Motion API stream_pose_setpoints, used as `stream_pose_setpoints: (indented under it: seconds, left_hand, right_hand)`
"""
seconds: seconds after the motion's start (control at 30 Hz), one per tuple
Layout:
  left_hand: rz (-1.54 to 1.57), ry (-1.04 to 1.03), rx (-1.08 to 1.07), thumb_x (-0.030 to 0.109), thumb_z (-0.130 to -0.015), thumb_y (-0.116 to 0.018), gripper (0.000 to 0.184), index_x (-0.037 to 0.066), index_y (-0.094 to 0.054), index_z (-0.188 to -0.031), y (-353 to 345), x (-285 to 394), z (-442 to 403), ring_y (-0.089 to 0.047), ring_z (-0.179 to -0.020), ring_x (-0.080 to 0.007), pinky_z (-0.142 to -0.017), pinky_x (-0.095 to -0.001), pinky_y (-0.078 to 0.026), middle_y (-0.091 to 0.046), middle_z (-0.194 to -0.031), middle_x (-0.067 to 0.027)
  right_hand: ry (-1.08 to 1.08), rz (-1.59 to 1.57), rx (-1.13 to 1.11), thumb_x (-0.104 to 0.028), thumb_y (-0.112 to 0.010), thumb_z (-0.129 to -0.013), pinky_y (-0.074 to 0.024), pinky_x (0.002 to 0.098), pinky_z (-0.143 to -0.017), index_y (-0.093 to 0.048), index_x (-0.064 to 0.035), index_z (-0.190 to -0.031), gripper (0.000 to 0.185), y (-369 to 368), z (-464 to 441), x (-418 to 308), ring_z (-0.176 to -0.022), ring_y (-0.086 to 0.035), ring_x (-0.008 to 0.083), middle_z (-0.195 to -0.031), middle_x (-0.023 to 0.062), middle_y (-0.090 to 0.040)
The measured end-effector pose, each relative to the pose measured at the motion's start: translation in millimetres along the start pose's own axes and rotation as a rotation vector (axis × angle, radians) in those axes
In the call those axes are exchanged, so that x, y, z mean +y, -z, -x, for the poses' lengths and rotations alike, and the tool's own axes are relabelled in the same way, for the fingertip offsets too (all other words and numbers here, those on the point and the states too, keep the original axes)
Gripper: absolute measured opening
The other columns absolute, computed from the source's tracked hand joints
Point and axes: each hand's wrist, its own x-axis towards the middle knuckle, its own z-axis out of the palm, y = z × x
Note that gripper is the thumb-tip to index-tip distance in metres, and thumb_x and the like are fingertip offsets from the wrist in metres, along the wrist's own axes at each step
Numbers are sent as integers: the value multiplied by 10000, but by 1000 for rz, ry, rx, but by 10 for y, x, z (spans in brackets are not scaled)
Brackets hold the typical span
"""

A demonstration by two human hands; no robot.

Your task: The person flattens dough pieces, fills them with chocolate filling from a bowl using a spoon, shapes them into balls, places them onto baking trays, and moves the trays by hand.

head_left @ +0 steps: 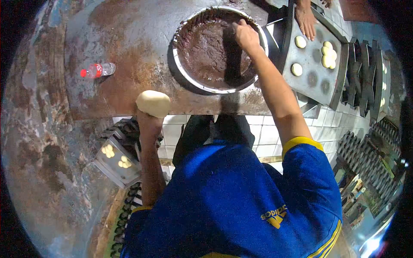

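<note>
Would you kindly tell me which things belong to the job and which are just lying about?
Job in hand:
dough, in the left hand
bowl of dark paste, right hand inside
tray of dough pieces, apparently

Lying about:
bottle, on the table

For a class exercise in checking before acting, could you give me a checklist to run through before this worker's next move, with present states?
1. Left hand free: not ok, it holds pale dough.
2. Basin supplied: ok, dark brown mixture covers its bottom.
3. Right hand bare of any tool: cannot tell, its grip is unclear.
4. Bottle capped and apart from basin: ok.
5. Other person's hand away from basin: ok, it's at the right-hand tray.
</note>
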Motion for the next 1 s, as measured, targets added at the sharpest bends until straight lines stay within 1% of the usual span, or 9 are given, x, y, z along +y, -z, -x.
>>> stream_pose_setpoints:
  seconds: [0.13,0.37,0.43,0.5,0.53,0.67,0.73,0.77,1.0]
  left_hand:
    - [419,115,115,43,-811,-810,436,-9,-649,-1213,-83,-422,-40,-696,-1051,-228,-949,-381,-546,-728,-1105,-124]
    - [438,73,-89,66,-838,-788,344,-3,-697,-1162,-234,-771,-325,-700,-1051,-186,-942,-346,-545,-743,-1123,-115]
    - [412,-45,-49,82,-826,-805,320,3,-723,-1125,-285,-550,-399,-718,-1017,-189,-914,-343,-560,-758,-1105,-117]
    - [-13,-86,-229,129,-778,-849,309,20,-757,-1052,-340,545,-449,-756,-925,-262,-857,-365,-594,-782,-1045,-137]
    - [-15,-88,-221,129,-778,-849,309,20,-757,-1052,-422,496,-508,-756,-925,-262,-857,-365,-594,-782,-1045,-137]
    - [-111,-407,-245,155,-747,-866,345,17,-754,-1043,-610,674,-639,-758,-888,-336,-835,-401,-602,-773,-983,-173]
    - [-148,-518,-261,154,-743,-866,348,10,-749,-1038,-646,1013,-588,-757,-897,-340,-837,-401,-599,-768,-981,-177]
    - [-106,-538,-274,152,-738,-869,341,12,-744,-1022,-666,1147,-548,-755,-893,-343,-833,-401,-596,-763,-973,-175]
    - [-112,-731,-285,124,-736,-850,269,32,-747,-966,-538,1609,-487,-748,-845,-332,-796,-390,-588,-760,-938,-146]
  right_hand:
    - [23,37,-36,-172,-519,-1029,-624,495,-837,-686,-190,-1277,300,-40,333,23,-1048,-715,361,-1245,155,-618]
    - [-45,-279,-229,-69,-562,-953,-576,461,-936,-661,-136,-1337,403,345,1004,-87,-1125,-699,368,-1250,194,-676]
    - [-84,-699,-414,-143,-664,-999,-525,337,-942,-697,-41,-1289,309,376,1038,-16,-1038,-690,209,-1123,147,-733]
    - [-74,-869,-498,-169,-650,-1028,-512,322,-931,-702,-23,-1275,292,770,1170,-142,-1017,-666,186,-1110,118,-730]
    - [-66,-1037,-584,-196,-637,-1056,-498,306,-920,-707,-5,-1261,288,1060,1269,-257,-996,-643,162,-1097,90,-727]
    - [118,-1104,-359,-109,-611,-1042,-538,333,-900,-709,-37,-1290,276,2032,1662,-813,-1018,-674,173,-1050,74,-680]
    - [314,-826,-112,-25,-652,-958,-549,341,-893,-721,-86,-1297,351,2324,1773,-987,-987,-691,259,-1042,95,-644]
    - [352,-756,-19,48,-675,-826,-571,377,-904,-713,-144,-1326,537,2401,1820,-1074,-993,-679,335,-1038,119,-628]
    - [312,-592,157,63,-663,-724,-577,438,-866,-677,-184,-1379,700,2340,2117,-1281,-1004,-681,323,-1140,109,-629]
